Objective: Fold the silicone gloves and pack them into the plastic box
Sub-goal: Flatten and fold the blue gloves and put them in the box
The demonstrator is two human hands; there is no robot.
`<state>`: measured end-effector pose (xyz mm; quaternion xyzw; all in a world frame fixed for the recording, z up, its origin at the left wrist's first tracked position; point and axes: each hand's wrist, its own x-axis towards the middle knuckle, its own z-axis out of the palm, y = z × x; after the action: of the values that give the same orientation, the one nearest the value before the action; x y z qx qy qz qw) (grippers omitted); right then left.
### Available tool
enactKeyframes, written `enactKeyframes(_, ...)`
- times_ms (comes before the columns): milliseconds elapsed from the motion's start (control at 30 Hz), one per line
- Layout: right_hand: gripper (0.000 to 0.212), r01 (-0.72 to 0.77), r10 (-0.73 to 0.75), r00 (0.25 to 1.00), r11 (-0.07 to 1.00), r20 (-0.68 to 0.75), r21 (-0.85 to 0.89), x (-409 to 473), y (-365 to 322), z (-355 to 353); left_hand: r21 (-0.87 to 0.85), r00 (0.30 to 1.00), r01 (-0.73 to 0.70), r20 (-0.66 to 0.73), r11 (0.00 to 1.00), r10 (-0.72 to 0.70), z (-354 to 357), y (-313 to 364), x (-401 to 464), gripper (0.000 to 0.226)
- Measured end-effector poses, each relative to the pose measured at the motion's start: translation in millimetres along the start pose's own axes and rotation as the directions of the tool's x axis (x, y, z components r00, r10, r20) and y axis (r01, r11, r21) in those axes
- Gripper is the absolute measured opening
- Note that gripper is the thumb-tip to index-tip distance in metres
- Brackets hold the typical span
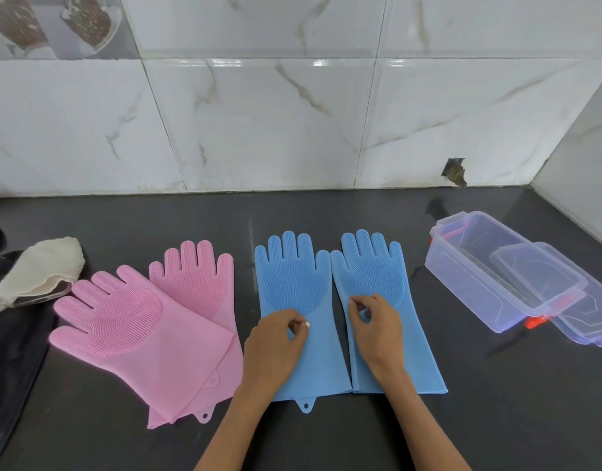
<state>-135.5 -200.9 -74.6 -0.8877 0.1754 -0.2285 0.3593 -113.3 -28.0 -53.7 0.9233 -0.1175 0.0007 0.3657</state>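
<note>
Bare forearms — hands ungloved, sleeveless.

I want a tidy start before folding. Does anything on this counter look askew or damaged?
The pink gloves lie crooked, one overlapping the other, unlike the blue gloves laid side by side. A wall tile is chipped just above the counter. The plastic box sits tilted against its lid.

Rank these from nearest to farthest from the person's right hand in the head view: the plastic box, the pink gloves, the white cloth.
From the right hand:
1. Plastic box, off to the right, open.
2. Pink gloves, on the left, past the blue pair.
3. White cloth, at the far left edge of the counter.
</note>
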Motion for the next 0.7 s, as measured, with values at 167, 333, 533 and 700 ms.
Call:
enactKeyframes(167,0.016,-0.12,0.106,0.981,0.99,-0.165,-0.077,3.3,17.2,-23.4,-0.126,0.993,-0.046,0.102,0.991,0.059,21.4,32.4,6.8,0.013)
enactKeyframes(333,0.05,-0.341,0.298,0.936,0.904,-0.189,-0.26,12.0,18.7,-39.2,-0.029,0.991,0.115,0.072,0.993,-0.113,48.1,71.3,19.4,0.014)
enactKeyframes(533,0.051,-0.41,0.423,0.905,0.845,-0.04,-0.344,27.1,24.9,-51.2,-0.099,0.977,0.152,0.163,0.983,-0.135,66.8,93.0,30.6,0.027)
enactKeyframes(700,0.032,-0.436,0.428,0.878,0.9,0.213,-0.014,48.3,29.1,-56.6,-0.428,0.937,0.305,0.292,0.851,-0.19,75.2,88.2,46.2,0.046)
